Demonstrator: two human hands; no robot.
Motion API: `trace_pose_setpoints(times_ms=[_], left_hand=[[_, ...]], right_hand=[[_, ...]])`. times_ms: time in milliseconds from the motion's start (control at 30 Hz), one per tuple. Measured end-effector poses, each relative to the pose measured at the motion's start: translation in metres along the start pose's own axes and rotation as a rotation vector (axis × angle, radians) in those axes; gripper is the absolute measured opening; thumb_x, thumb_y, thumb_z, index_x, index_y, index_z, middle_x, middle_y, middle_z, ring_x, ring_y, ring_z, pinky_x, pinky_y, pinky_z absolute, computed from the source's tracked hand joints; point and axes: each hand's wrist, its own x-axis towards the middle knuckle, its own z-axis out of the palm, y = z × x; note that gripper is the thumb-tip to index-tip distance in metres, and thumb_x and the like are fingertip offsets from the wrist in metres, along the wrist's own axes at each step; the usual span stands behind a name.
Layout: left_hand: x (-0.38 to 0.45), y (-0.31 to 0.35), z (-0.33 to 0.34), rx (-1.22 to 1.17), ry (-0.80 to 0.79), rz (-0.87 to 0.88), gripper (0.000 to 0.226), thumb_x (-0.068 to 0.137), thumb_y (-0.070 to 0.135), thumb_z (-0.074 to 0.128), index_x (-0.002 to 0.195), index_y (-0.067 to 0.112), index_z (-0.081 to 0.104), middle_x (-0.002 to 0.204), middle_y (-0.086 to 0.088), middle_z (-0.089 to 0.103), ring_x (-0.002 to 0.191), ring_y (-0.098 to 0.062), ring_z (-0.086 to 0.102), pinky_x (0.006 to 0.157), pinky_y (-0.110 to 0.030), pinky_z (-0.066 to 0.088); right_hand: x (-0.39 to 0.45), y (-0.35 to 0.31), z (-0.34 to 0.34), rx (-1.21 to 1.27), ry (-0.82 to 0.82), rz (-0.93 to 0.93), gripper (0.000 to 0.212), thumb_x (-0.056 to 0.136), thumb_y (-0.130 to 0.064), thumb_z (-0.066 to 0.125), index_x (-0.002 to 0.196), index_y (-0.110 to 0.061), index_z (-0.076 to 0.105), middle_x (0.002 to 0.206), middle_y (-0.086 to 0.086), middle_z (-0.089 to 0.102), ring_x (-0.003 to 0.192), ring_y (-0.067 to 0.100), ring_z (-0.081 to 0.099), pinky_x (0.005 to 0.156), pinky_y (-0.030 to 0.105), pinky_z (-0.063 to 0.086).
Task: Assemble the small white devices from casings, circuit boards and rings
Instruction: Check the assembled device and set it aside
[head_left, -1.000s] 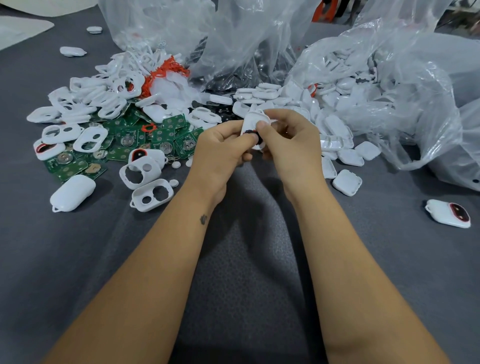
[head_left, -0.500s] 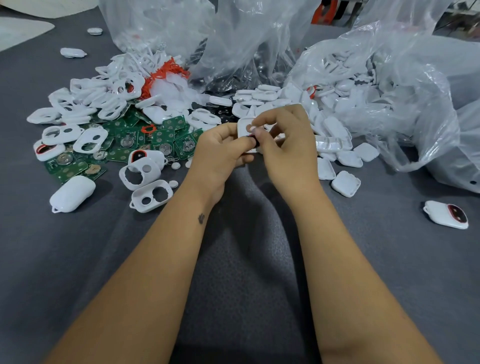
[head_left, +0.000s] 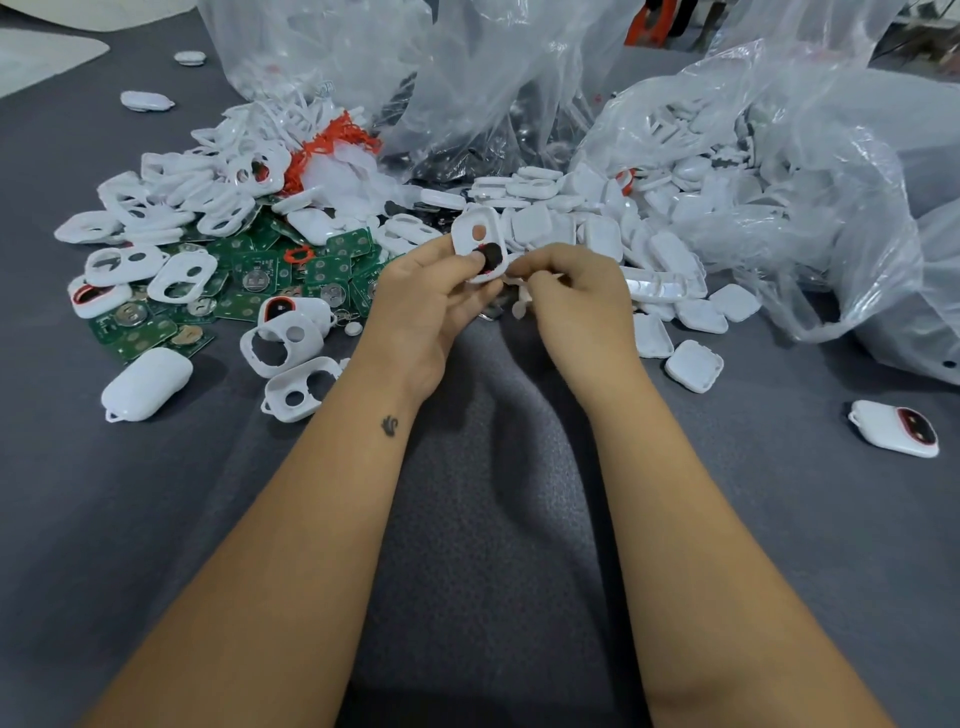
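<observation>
White casing (head_left: 480, 244), held upright above the grey cloth (head_left: 493, 519) at centre, is showing two openings: a small far hole and a larger near one filled by a black disc (head_left: 491, 255) with a trace of red at its edge. The left hand (head_left: 426, 306) is gripping the casing, its thumb pressing on the disc. The right hand (head_left: 576, 296) is lying just right of the casing with fingers curled inward, pinching a small white piece (head_left: 521, 305); what that piece is cannot be told.

Clear bags are standing at the far side. The right bag (head_left: 831, 208) is holding many white square covers (head_left: 696, 171), some of which are spilling out onto the cloth towards the hands. The far bag (head_left: 467, 78) is holding dark parts too blurred to identify.

Loose stock is lying to the left: green boards (head_left: 249, 275) in a flat pile, white frames (head_left: 171, 197) heaped beyond them, and orange rings (head_left: 332, 140) at the far edge of that heap. One closed white shell (head_left: 145, 384) is resting near left, and one finished device (head_left: 894, 428) with a red-rimmed black window is lying well apart at the right.
</observation>
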Motion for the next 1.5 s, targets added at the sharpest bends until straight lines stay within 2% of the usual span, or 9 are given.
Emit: trace_pose_setpoints(times_ms=[100, 200, 300, 400, 567, 700, 1133, 1300, 1500], left_hand=[[0.0, -0.001, 0.001, 0.015, -0.036, 0.019, 0.02, 0.093, -0.005, 0.054, 0.107, 0.005, 0.064, 0.085, -0.003, 0.073, 0.077, -0.01, 0.07, 0.071, -0.021, 0.056], [-0.001, -0.001, 0.002, -0.068, 0.012, 0.028, 0.029, 0.089, -0.007, 0.06, 0.115, 0.003, 0.051, 0.088, -0.009, 0.072, 0.079, -0.018, 0.072, 0.07, -0.026, 0.057], [-0.002, -0.002, 0.002, -0.003, -0.04, 0.035, 0.018, 0.088, -0.006, 0.061, 0.105, 0.001, 0.061, 0.085, -0.007, 0.075, 0.079, -0.017, 0.073, 0.07, -0.026, 0.058], [-0.003, -0.001, 0.004, -0.005, -0.06, 0.001, 0.016, 0.092, -0.002, 0.053, 0.096, 0.002, 0.069, 0.085, -0.01, 0.074, 0.082, -0.019, 0.073, 0.071, -0.025, 0.057], [-0.003, 0.001, 0.004, -0.113, -0.102, -0.036, 0.027, 0.098, 0.012, 0.041, 0.099, -0.001, 0.066, 0.091, -0.012, 0.075, 0.088, -0.027, 0.073, 0.074, -0.029, 0.059], [-0.004, 0.001, 0.005, -0.087, -0.081, -0.023, 0.026, 0.101, 0.015, 0.046, 0.093, 0.003, 0.067, 0.086, -0.009, 0.076, 0.08, -0.02, 0.074, 0.063, -0.021, 0.056], [-0.006, -0.001, 0.006, -0.01, -0.172, 0.083, 0.029, 0.104, 0.018, 0.041, 0.096, 0.009, 0.067, 0.085, -0.003, 0.075, 0.075, -0.011, 0.071, 0.068, -0.021, 0.056], [-0.006, -0.002, 0.005, 0.005, -0.201, 0.103, 0.028, 0.105, 0.017, 0.039, 0.098, 0.009, 0.066, 0.085, 0.0, 0.075, 0.077, -0.009, 0.071, 0.07, -0.021, 0.056], [-0.006, -0.003, 0.005, 0.004, -0.249, 0.138, 0.028, 0.105, 0.017, 0.037, 0.101, 0.012, 0.064, 0.087, 0.001, 0.074, 0.08, -0.01, 0.07, 0.074, -0.023, 0.056]], right_hand=[[-0.001, -0.005, -0.001, 0.246, 0.009, -0.017, 0.032, 0.086, 0.002, 0.053, 0.076, -0.023, 0.071, 0.069, -0.011, 0.066, 0.058, 0.001, 0.055, 0.057, 0.016, 0.044], [-0.003, -0.005, 0.001, 0.245, -0.024, -0.105, 0.028, 0.085, 0.002, 0.061, 0.082, -0.023, 0.073, 0.081, -0.003, 0.071, 0.072, 0.006, 0.061, 0.068, 0.024, 0.049], [-0.004, -0.003, 0.002, 0.216, 0.022, -0.15, 0.025, 0.083, 0.0, 0.067, 0.086, -0.024, 0.073, 0.099, 0.009, 0.07, 0.088, 0.018, 0.064, 0.082, 0.039, 0.054], [-0.003, -0.003, 0.002, 0.203, 0.029, -0.168, 0.026, 0.08, 0.0, 0.07, 0.091, -0.024, 0.072, 0.105, 0.011, 0.068, 0.094, 0.025, 0.062, 0.088, 0.044, 0.053], [-0.002, -0.004, 0.002, 0.202, 0.034, -0.17, 0.036, 0.077, 0.0, 0.073, 0.091, -0.033, 0.068, 0.104, 0.01, 0.066, 0.083, 0.011, 0.057, 0.079, 0.034, 0.055], [0.0, -0.003, -0.002, 0.283, 0.03, -0.132, 0.029, 0.079, 0.001, 0.073, 0.096, -0.022, 0.071, 0.1, 0.01, 0.067, 0.078, 0.01, 0.054, 0.08, 0.036, 0.053], [0.002, -0.005, -0.006, 0.65, 0.023, -0.072, 0.026, 0.085, 0.012, 0.059, 0.095, -0.01, 0.068, 0.081, 0.004, 0.061, 0.073, 0.013, 0.055, 0.065, 0.019, 0.047], [0.003, -0.004, -0.007, 0.69, 0.01, -0.056, 0.023, 0.084, 0.011, 0.061, 0.09, -0.01, 0.069, 0.084, 0.007, 0.064, 0.083, 0.021, 0.058, 0.075, 0.029, 0.049], [0.002, -0.006, -0.009, 0.75, -0.014, -0.06, 0.022, 0.084, 0.012, 0.061, 0.087, -0.009, 0.067, 0.08, 0.004, 0.065, 0.073, 0.02, 0.058, 0.069, 0.024, 0.049]])
